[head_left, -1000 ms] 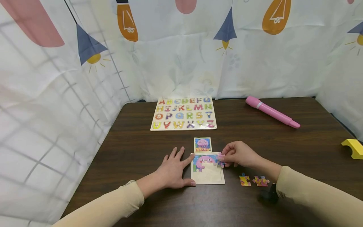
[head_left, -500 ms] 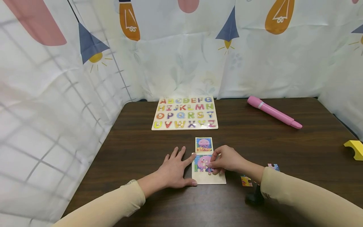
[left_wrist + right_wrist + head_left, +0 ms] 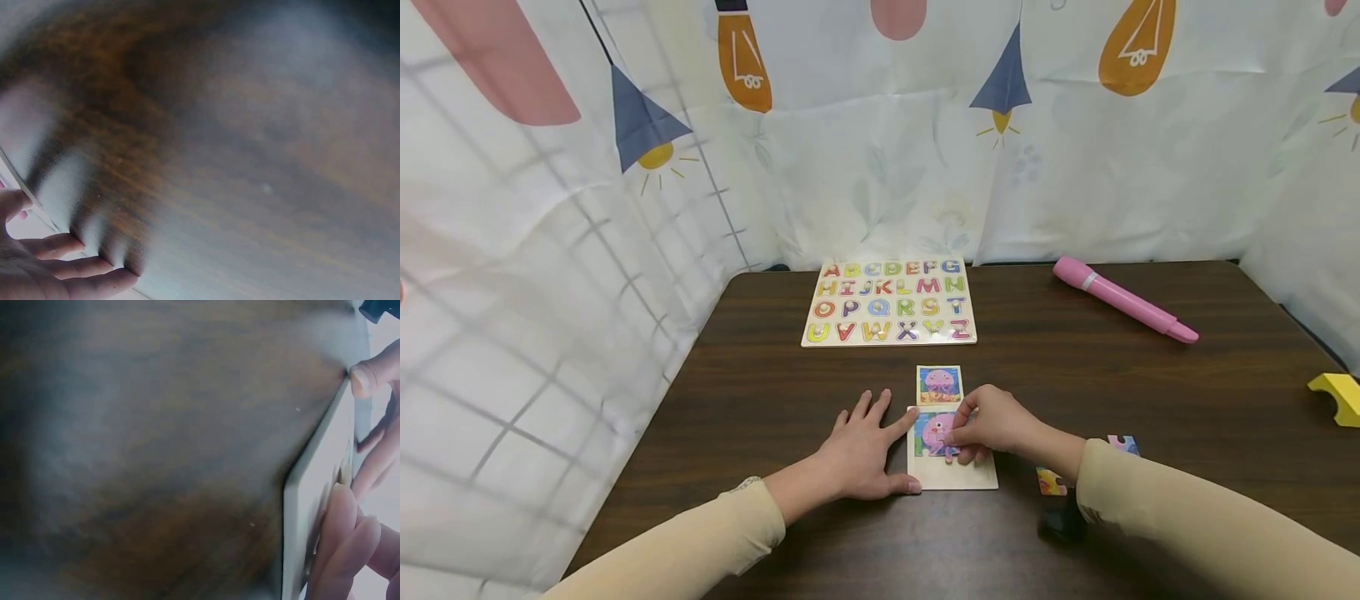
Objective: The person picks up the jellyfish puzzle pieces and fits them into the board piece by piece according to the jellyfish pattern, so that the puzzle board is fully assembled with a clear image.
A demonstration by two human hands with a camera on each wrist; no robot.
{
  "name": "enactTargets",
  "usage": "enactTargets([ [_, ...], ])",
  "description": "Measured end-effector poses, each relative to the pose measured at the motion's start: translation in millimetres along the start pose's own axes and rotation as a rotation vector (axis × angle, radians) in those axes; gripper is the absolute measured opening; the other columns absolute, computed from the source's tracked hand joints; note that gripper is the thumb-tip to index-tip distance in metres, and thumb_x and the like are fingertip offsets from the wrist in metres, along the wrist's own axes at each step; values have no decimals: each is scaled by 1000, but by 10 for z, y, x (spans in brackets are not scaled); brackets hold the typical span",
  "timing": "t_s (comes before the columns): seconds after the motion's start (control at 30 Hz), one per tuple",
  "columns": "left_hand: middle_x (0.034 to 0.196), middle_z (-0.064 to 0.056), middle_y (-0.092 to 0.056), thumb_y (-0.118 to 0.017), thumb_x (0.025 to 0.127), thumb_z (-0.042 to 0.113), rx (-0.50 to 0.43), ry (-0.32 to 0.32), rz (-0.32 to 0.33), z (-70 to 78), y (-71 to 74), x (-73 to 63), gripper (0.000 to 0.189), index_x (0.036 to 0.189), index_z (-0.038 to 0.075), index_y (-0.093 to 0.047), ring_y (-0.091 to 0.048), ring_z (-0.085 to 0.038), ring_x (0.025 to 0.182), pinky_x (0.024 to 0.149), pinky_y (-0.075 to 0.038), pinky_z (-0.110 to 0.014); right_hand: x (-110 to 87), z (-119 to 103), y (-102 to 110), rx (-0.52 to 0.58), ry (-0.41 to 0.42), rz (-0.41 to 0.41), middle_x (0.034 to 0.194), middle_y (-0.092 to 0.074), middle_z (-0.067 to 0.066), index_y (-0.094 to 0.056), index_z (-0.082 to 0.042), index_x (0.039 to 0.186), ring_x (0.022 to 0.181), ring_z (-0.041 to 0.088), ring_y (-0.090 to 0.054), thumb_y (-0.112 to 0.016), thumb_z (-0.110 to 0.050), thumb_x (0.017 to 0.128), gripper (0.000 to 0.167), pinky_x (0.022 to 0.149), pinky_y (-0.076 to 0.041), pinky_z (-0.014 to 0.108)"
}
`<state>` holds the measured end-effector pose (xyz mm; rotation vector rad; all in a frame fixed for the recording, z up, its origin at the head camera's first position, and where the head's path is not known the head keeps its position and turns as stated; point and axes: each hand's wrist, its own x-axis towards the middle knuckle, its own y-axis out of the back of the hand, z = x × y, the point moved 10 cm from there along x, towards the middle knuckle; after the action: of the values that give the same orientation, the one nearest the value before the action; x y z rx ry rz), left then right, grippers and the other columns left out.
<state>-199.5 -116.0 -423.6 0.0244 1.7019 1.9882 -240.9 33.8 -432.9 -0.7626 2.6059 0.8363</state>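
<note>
My left hand (image 3: 861, 450) lies spread at the left side of a small wooden jigsaw tray (image 3: 958, 477), thumb and index fingertip on its frame. In the left wrist view the fingers (image 3: 90, 269) are straight against the dark table. My right hand (image 3: 1000, 425) pinches a pink jigsaw piece (image 3: 949, 452) low over the middle of the tray, its fingers covering part of the piece. Fitted pieces (image 3: 931, 423) fill the tray's upper part with a pink jellyfish on blue. Touching the tray's far edge is a jellyfish picture card (image 3: 939, 383).
Two loose jigsaw pieces show by the right forearm, one yellow piece (image 3: 1050, 482) and one blue-pink piece (image 3: 1123, 443). Behind stands an alphabet board (image 3: 887, 308). A pink pen-shaped toy (image 3: 1123, 300) lies back right, a yellow arch block (image 3: 1339, 397) at the right edge.
My right hand has brought the pinched piece from the tray's right edge leftward and down to its middle, shifting slightly in the last half second. The left hand stays in place.
</note>
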Motion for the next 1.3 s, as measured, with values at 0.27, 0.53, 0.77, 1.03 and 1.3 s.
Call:
enactTargets([
  [0.27,169,-18,-22,-67,83,73,1,-1,0,3,0,-1,96,162,31,-32,-20,-47,155,115,-32,-68,33,-29,11,-71,-19,-5,61,-71,6,-66,-3,77,48,8,-65,-83,-12,86,21,49,-52,21],
  [0.53,169,-18,-22,-68,83,72,-9,-2,2,6,7,-1,96,162,31,-32,-20,-48,155,115,-31,-69,36,-10,29,-99,-24,-9,62,-69,7,-64,-4,79,48,9,-65,-82,-16,87,23,50,-52,21],
  [0.77,169,-18,-22,-68,83,72,-12,-2,1,6,15,3,96,162,31,-32,-20,-47,155,116,-31,-68,38,-1,43,-114,-24,0,62,-68,6,-63,-5,78,49,10,-65,-78,-17,91,23,50,-52,22],
  [1.03,169,-19,-23,-67,83,72,-5,-5,8,5,24,2,96,162,31,-32,-21,-48,155,115,-32,-69,61,-19,36,-150,-28,24,59,-66,6,-63,-5,73,48,10,-64,-79,-16,90,25,48,-50,21],
  [1.3,169,-19,-23,-68,83,72,-5,-7,6,7,5,-3,96,162,31,-32,-21,-48,155,115,-32,-69,25,-22,14,-155,-16,25,59,-66,6,-63,-6,75,48,10,-63,-78,-16,91,25,48,-49,21],
])
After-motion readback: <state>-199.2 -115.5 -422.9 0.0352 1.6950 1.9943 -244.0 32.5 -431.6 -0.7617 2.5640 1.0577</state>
